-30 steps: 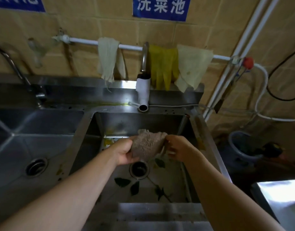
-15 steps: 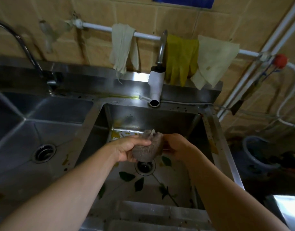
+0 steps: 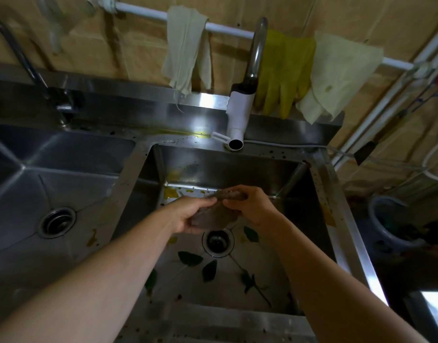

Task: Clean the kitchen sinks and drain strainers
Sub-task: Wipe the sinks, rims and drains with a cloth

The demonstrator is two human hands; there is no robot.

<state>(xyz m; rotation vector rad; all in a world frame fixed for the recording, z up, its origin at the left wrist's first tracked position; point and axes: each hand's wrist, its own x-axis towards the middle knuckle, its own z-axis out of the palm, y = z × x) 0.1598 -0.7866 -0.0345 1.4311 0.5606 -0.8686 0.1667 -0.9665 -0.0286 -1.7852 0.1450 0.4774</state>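
Observation:
Both my hands hold a brownish-grey scrubbing cloth [image 3: 214, 217] above the right steel sink [image 3: 297, 209]. My left hand [image 3: 188, 214] grips its left side and my right hand [image 3: 250, 206] pinches its upper right edge. Just below the cloth lies the right sink's round drain strainer [image 3: 218, 241]. Green leaves [image 3: 189, 258] and yellow stains lie on the sink floor. The left sink [image 3: 39, 169] has its own drain strainer [image 3: 56, 222].
A tap with a white spout [image 3: 239, 120] hangs over the right sink's back rim. Pale cloths [image 3: 185, 48] and yellow rubber gloves [image 3: 283, 70] hang from a white pipe on the tiled wall. A bucket [image 3: 396, 224] stands on the floor to the right.
The cloth, held spread out a second ago, is now folded and bunched between my hands. The view has tilted down and closer to the sink.

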